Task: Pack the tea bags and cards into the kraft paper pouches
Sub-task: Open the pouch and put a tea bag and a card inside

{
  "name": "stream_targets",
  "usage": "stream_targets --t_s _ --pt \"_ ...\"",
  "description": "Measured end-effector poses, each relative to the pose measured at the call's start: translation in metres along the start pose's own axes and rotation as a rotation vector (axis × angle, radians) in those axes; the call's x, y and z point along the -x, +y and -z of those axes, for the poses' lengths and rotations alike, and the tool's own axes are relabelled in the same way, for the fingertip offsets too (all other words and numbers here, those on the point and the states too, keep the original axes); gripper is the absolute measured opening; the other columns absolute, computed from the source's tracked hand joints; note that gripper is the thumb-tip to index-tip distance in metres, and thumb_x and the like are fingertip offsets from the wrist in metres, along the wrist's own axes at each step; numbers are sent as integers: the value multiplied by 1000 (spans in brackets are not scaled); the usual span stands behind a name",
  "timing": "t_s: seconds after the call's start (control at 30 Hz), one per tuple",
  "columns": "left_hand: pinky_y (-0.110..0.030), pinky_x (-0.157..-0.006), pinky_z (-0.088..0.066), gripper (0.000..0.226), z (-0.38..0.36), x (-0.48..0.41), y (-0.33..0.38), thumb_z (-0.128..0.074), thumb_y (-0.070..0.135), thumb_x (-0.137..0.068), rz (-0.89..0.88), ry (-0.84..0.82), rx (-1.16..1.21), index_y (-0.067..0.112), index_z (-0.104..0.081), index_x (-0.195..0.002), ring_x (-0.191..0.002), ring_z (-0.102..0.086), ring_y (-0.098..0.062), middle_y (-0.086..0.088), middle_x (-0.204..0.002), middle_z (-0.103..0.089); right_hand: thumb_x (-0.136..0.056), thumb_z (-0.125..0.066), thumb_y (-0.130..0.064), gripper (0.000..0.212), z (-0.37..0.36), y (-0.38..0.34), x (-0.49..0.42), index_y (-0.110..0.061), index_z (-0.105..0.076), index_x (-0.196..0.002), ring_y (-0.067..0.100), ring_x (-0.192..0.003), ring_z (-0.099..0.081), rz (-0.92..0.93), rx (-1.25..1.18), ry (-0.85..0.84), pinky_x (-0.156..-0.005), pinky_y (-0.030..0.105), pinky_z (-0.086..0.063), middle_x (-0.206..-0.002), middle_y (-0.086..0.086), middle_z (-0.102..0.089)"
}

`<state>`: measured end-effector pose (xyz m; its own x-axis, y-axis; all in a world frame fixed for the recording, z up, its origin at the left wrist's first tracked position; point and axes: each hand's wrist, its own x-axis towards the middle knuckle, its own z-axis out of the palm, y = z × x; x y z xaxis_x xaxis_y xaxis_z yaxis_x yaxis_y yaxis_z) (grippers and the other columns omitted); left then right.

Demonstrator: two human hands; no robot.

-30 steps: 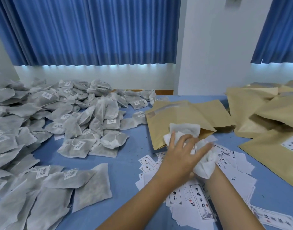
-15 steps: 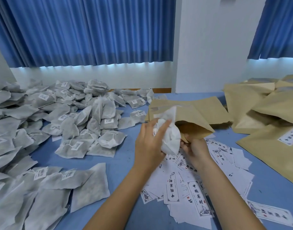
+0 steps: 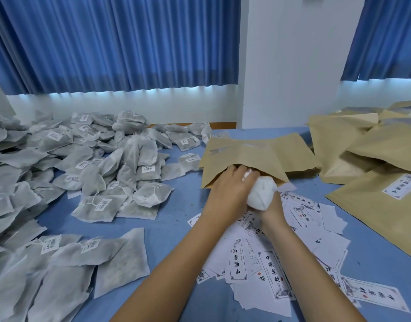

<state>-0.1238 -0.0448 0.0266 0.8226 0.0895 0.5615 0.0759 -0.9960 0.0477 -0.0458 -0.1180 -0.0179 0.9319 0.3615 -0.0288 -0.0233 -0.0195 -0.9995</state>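
Right now your left hand (image 3: 230,189) has its fingers curled round the far end of the bundle of tea bags (image 3: 261,194), with the fingertips tucked into the mouth of the kraft pouch (image 3: 246,154). Your right hand (image 3: 273,209) sits under the bundle's near end. I cannot tell whether it clasps the bundle or merely props it, because the bundle hides its fingers. Most of the bundle is outside the pouch, right at the near-side opening, around the middle of the table (image 3: 172,219).

The wad looks fatter than the flat mouth, so if you push hard the paper lip may crease or tear. The pouch also seems unpinned and may slide toward the far side. If you loosen your hold too soon, the bags could spring apart onto the cards (image 3: 273,270) beneath your wrists. I can see no card in the bundle, so check that one goes in too.
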Motion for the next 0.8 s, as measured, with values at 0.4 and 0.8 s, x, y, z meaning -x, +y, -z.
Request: stream_targets --t_s 0.4,0.8 --pt "-32 -105 -27 43 -13 -68 -37 -31 26 -103 545 -569 9 12 -27 -144 -127 -37 -26 -13 -146 -33 -97 -42 0 17 -13 -13 25 -11 -55 -95 28 -53 -68 128 -96 -253 -45 24 -48 -62 2 -70" --pt "-38 -85 -45 51 19 32 -1 -68 44 -83 377 -858 -64 9 -51 -115 -111 -48 -28 -10 -117 -52 -96 -43 6 19 5 -8 -10 -6 -54 -87 23 -51 -68 -163 -462 27 -39 18 -45 -79 9 -67"
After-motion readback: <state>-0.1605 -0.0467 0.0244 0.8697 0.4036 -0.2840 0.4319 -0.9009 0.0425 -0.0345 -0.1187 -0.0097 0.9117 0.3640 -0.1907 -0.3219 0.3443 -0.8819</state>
